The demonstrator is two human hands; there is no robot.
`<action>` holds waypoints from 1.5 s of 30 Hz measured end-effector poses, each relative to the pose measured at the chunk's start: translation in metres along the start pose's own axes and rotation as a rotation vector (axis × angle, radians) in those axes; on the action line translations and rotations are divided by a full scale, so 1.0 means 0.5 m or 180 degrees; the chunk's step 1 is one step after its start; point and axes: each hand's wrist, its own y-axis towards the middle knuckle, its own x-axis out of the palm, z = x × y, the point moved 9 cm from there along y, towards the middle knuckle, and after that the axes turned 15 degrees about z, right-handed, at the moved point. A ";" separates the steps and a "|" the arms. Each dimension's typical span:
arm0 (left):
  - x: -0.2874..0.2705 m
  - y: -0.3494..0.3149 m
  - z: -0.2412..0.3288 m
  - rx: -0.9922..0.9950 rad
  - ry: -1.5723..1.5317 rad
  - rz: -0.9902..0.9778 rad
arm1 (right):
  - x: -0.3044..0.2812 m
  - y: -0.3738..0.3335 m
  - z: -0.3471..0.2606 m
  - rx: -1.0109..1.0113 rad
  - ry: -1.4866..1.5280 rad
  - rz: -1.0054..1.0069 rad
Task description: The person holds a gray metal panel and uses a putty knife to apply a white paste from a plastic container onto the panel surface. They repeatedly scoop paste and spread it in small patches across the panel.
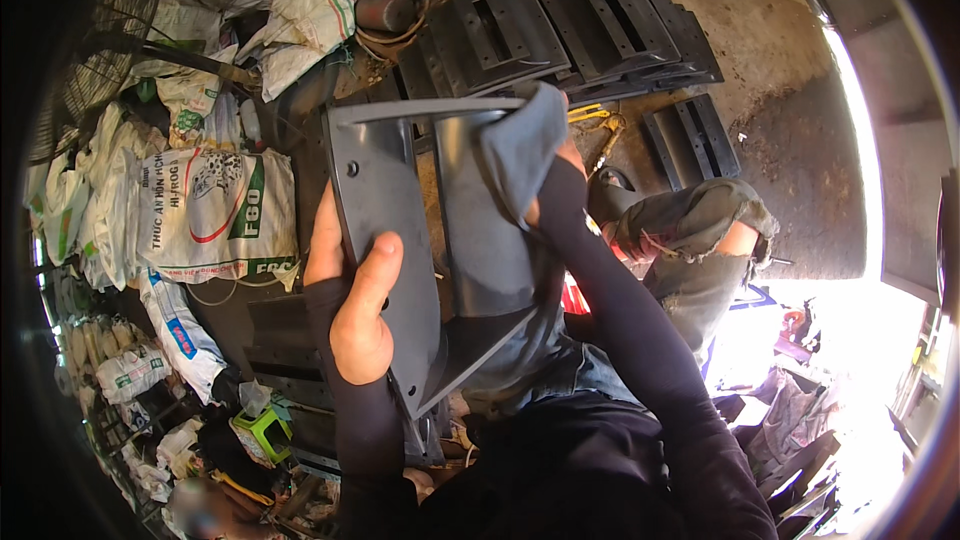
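Observation:
A dark grey moulded panel, with small holes along its left flange and a long gap down its middle, is held up in front of my lap. My left hand grips its left edge, thumb on the face and fingers behind. At the panel's far right corner, my right hand is closed on a grey-blue cloth that lies against the surface. The cloth covers most of the right fingers. Dark sleeves cover both my forearms.
Similar dark panels lie stacked on the floor ahead, and another panel lies to the right. Yellow-handled pliers rest near my foot. White printed sacks pile up at left, near a green plastic stool and a fan.

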 end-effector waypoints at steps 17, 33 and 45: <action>0.011 -0.009 0.014 0.0314 0.0203 -0.0167 | -0.015 -0.011 0.004 -0.0717 -0.0992 0.0011; -0.033 0.016 0.012 0.0548 0.0270 0.0026 | -0.006 0.005 -0.121 -0.1814 -0.1620 0.1167; -0.180 0.086 -0.045 0.0306 -0.0190 0.0389 | -0.134 -0.256 0.106 -0.1529 -0.1978 -0.1642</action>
